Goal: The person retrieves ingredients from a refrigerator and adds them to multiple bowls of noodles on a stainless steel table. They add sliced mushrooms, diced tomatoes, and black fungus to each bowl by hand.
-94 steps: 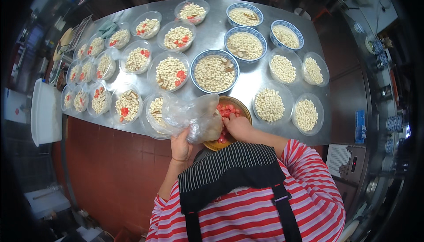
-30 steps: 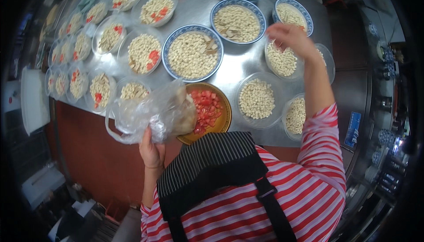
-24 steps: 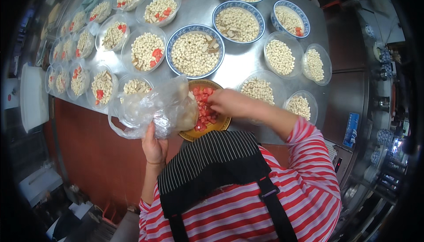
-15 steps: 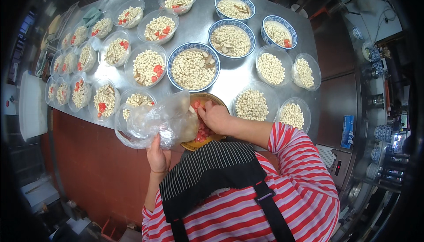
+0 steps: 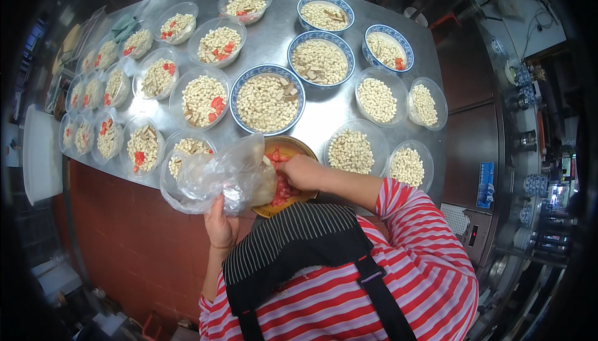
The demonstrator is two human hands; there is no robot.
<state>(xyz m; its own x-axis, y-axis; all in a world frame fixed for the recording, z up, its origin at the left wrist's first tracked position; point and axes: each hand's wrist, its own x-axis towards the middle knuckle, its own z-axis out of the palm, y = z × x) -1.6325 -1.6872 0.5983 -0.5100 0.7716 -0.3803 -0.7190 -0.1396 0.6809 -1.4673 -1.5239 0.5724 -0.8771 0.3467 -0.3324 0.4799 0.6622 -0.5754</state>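
Note:
My left hand (image 5: 222,227) is closed on the lower edge of a crumpled clear plastic bag (image 5: 215,176), whose contents look pale. The bag leans over the left rim of a brown bowl (image 5: 297,145) holding red chunks (image 5: 283,193). Inside that bowl, my right hand (image 5: 301,173) has its fingers curled down among the chunks; the fingertips are partly hidden. Just behind stands a large blue-and-white bowl (image 5: 268,99) of small pale cubes with brown slices in liquid. Partly covered by the bag, a clear plastic bowl (image 5: 187,149) also contains pale cubes.
Several clear bowls (image 5: 204,100) with pale cubes, many also with red pieces, fill the left of the steel table (image 5: 261,39). More blue-and-white bowls (image 5: 320,57) stand farther back. At the right are clear bowls (image 5: 355,151) of pale cubes. A white bin (image 5: 42,154) is far left.
My right hand has shifted slightly down within the brown bowl, its fingers deeper among the red chunks. My left hand still grips the bag. The whole view has shifted a little.

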